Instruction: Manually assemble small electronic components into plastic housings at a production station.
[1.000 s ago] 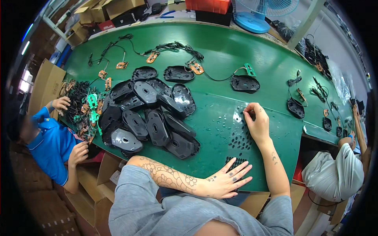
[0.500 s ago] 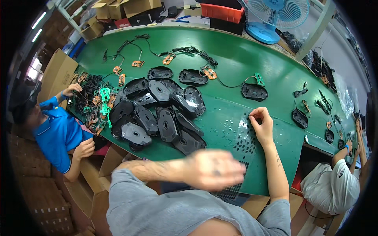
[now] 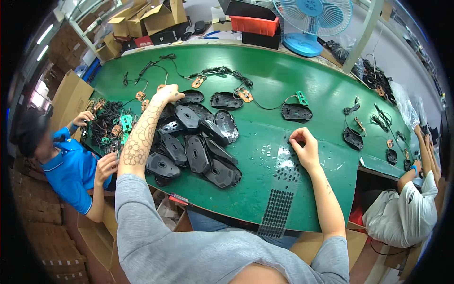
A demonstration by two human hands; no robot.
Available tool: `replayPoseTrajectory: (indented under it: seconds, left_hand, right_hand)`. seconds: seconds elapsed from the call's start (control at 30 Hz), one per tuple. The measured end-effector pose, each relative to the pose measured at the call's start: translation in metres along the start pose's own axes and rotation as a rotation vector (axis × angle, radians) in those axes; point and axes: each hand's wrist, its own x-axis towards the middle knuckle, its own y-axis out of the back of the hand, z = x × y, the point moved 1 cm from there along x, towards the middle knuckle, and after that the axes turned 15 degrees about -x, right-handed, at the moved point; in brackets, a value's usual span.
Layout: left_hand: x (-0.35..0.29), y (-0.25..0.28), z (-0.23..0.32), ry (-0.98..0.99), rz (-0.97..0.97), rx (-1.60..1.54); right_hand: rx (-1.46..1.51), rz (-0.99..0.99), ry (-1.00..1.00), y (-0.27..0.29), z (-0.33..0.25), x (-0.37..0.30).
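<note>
My left hand (image 3: 168,94) is stretched to the far side of a pile of black computer mouse shells, beside an upturned shell (image 3: 193,96). Its fingertips are partly hidden, so a grip cannot be told. My forearm covers part of the pile; a mouse shell (image 3: 197,154) with an oval opening lies near its front. My right hand (image 3: 305,147) is closed, thumb and forefinger pinched at the upper end of a clear sheet of black oval pads (image 3: 279,207). Whatever is between those fingertips is too small to make out.
Beyond the pile lie orange circuit boards (image 3: 245,95) with black cables. A shell (image 3: 297,112) with a green board (image 3: 301,98) sits at the back right. At left, a person in blue (image 3: 71,163) handles tangled cables; another works at right. A blue fan (image 3: 303,43) stands behind.
My left hand has swung from in front of my body out to the far left, over the shells, uncovering the lower pad sheet. My right hand stays pinched at the sheet. The view has shifted slightly.
</note>
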Motion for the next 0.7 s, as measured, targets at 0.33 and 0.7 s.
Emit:
replayPoseTrajectory:
  seconds: [0.33,0.7]
  left_hand:
    - [0.025,-0.010,0.023,-0.070,0.089,-0.036]
    - [0.076,0.002,-0.053,-0.126,0.383,-0.041]
  right_hand:
    - [-0.014,-0.004,0.006,0.000,-0.001,0.002]
    - [0.017,0.009,-0.011,0.000,0.003,0.001]
